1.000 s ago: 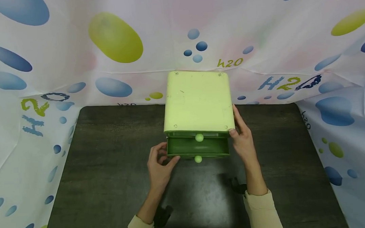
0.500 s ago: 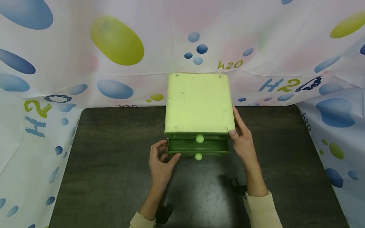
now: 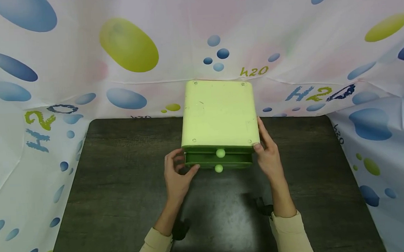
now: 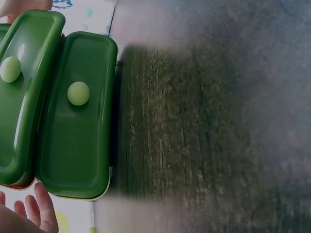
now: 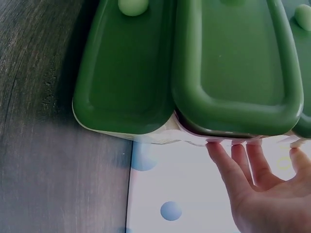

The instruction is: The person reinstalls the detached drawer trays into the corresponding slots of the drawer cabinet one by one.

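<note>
A pale yellow-green drawer cabinet (image 3: pixel 220 114) with dark green drawers stands near the table's back edge. Its middle drawer (image 3: pixel 220 159) sticks out a little; the round knobs are pale green. At this drawer's left front corner is my left hand (image 3: pixel 176 179), the thumb pressing on the front edge and the other fingers along the side. My right hand (image 3: pixel 270 158) rests against the cabinet's right side, its thumb by the top front corner. The right wrist view shows fingertips (image 5: pixel 212 147) touching the side wall. Below, the bottom drawer (image 4: pixel 75 141) sits flush.
The cabinet stands on a dark wood-grain table (image 3: pixel 124 204). A white sheet (image 3: pixel 184 21) printed with blue and yellow-green spots hangs behind the table and down both sides. Dark straps show at both wrists.
The middle drawer has slid further into the cabinet, and my left hand has moved forward with it. My right hand keeps its place on the cabinet's side.
</note>
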### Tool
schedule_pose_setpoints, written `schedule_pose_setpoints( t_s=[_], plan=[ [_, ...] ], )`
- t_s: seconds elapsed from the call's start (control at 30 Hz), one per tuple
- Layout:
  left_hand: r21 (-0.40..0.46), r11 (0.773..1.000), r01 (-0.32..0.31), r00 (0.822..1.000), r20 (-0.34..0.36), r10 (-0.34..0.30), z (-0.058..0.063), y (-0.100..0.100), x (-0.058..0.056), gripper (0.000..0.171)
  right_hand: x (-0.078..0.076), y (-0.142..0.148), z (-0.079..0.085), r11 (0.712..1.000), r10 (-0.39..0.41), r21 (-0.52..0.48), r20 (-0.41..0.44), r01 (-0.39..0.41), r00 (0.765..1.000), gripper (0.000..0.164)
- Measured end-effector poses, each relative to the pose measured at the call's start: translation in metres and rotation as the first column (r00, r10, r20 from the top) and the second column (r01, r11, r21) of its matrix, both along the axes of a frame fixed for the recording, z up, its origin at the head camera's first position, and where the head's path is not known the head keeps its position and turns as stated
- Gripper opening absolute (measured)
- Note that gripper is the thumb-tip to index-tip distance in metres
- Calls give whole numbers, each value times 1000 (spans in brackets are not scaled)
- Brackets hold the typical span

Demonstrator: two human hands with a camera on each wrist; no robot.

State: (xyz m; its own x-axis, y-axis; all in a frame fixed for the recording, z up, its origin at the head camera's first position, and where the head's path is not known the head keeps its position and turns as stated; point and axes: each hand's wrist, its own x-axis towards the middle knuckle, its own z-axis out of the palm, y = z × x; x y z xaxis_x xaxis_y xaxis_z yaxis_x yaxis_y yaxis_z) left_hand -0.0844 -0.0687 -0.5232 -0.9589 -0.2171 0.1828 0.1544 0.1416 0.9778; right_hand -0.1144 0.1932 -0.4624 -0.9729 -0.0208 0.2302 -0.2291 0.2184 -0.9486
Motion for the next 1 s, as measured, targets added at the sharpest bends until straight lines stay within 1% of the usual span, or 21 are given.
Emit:
schedule_pose_setpoints(
  t_s=[0.13,0.2,0.3,0.47,0.53,0.63,0.7,0.77,0.83,0.87,1.0],
  plan=[
    [-1,1000,-9,1000,4,9,-18,-3,-6,66,-4,5,-16,1000,3,5,2,-3,1000,85],
    [1,1000,-13,1000,5,13,-21,-4,-8,66,-4,6,-19,1000,2,13,2,-2,1000,81],
    [-13,1000,-13,1000,-1,13,-23,-2,-10,64,-4,6,-19,1000,0,5,-17,0,1000,80],
    [-52,999,-2,998,-57,-1,-23,-3,-17,62,-3,6,-21,999,-29,27,-80,31,996,87],
    [-55,998,8,997,-75,-13,-24,-3,-19,62,-3,6,-23,998,-43,45,-102,48,994,90],
    [-61,998,19,997,-72,-23,-24,-2,-21,61,-2,7,-24,997,-48,56,-120,55,992,91],
    [-60,998,19,997,-71,-23,-23,-1,-22,61,-2,8,-25,997,-40,60,-121,47,992,91],
    [-65,998,11,998,-63,-15,-22,0,-23,61,-2,8,-24,998,-27,56,-114,33,993,88],
    [-74,997,4,998,-65,-9,-11,1,-21,59,-1,7,-24,999,-19,38,-94,23,995,84],
    [-80,997,-2,997,-71,-4,-11,1,-22,59,-1,7,-24,1000,-18,22,-86,20,996,82],
    [-102,995,-14,997,-83,5,9,3,-19,57,4,7,-25,998,-49,-34,-62,47,997,70]
  ],
)
